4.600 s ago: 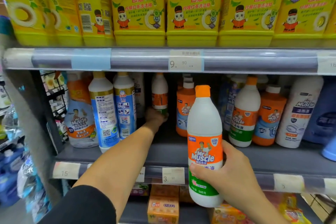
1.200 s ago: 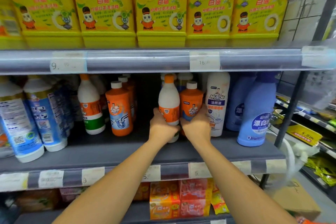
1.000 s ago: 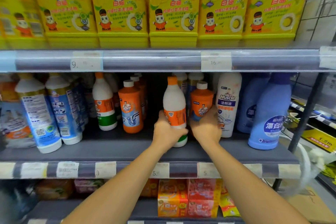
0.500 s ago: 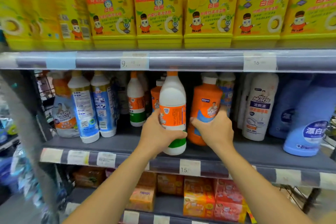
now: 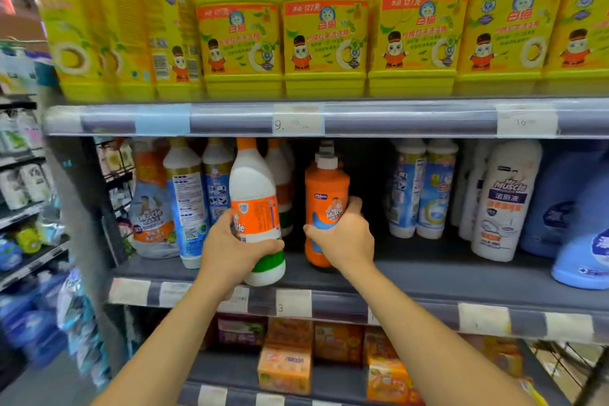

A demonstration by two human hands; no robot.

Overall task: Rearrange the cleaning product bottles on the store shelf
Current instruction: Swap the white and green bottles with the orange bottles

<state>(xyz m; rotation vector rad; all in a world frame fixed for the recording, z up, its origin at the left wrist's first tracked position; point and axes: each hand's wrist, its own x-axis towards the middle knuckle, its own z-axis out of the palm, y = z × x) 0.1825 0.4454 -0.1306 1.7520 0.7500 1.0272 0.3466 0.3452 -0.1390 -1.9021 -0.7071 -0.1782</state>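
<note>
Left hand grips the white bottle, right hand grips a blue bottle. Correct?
Not quite. The right hand grips the orange bottle, not a blue one, as the head view shows. The left hand does grip the white bottle.

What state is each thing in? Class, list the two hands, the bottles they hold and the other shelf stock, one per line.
left hand, gripping the white bottle's lower half.
white bottle, capped, roughly upright, at the front of the middle shelf.
right hand, gripping the orange bottle.
orange bottle, capped, upright.
yellow jugs, upright in a row on the upper shelf.
toilet cleaner bottle, upright, untouched.
</note>
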